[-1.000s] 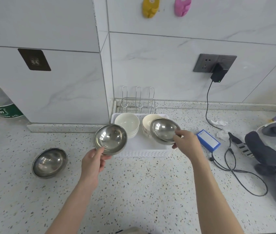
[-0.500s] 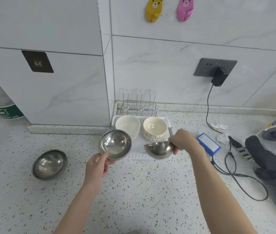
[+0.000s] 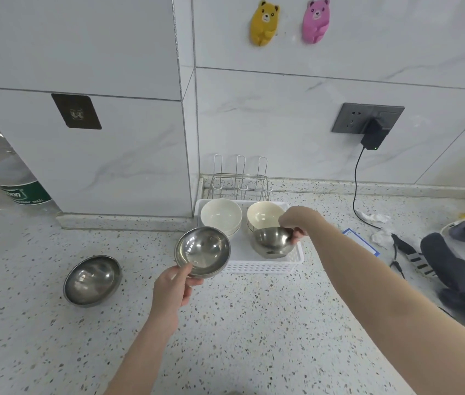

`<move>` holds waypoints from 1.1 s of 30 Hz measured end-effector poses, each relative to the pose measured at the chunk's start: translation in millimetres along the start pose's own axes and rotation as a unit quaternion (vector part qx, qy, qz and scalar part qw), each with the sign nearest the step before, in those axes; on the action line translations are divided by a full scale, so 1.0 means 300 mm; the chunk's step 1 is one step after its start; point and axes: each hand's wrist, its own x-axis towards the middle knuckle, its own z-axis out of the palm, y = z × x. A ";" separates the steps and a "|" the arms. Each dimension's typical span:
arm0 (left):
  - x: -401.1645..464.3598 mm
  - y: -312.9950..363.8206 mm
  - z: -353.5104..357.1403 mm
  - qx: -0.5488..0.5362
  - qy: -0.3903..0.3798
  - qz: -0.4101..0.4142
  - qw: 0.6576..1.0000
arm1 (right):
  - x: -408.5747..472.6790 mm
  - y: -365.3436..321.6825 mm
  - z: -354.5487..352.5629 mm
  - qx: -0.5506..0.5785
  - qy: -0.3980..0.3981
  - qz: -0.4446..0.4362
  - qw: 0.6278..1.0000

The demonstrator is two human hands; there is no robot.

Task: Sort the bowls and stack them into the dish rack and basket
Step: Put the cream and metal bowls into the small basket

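My left hand (image 3: 172,286) pinches the rim of a steel bowl (image 3: 203,250), tilted toward me, just left of the white basket (image 3: 257,267). Over the basket's front right part, my right hand (image 3: 297,223) grips the rim of a second steel bowl (image 3: 271,242), held upright low inside the basket; whether it touches the bottom I cannot tell. Two stacks of ceramic bowls sit at the back of the basket: a white stack (image 3: 220,216) on the left, a cream stack (image 3: 262,216) on the right. A third steel bowl (image 3: 91,279) lies on the counter at left. The wire dish rack (image 3: 240,178) stands behind the basket.
A blue-edged card (image 3: 363,242), a black cable (image 3: 356,189) from a wall charger, crumpled tissue and dark gear lie to the right. A plastic bottle (image 3: 19,186) lies at far left beside a tiled wall corner. Speckled counter stretches in front.
My right hand has lowered its steel bowl from above the counter edge into the basket's front right part. My left hand and its bowl have barely moved.
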 end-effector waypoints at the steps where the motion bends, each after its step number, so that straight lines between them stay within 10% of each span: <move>1: -0.002 -0.001 -0.001 0.005 -0.001 0.000 1.000 | 0.009 0.000 0.006 0.009 -0.001 0.002 1.000; 19: -0.006 -0.028 -0.007 0.008 -0.004 -0.029 1.000 | 0.027 0.073 0.157 0.075 0.036 -0.031 0.996; 26: 0.028 0.015 -0.004 0.047 -0.026 -0.046 0.998 | -0.040 0.056 0.122 -0.135 0.199 -0.064 0.969; 33: 0.113 0.099 0.016 0.080 -0.050 -0.095 0.991 | -0.129 0.046 0.193 0.141 0.078 -0.375 0.913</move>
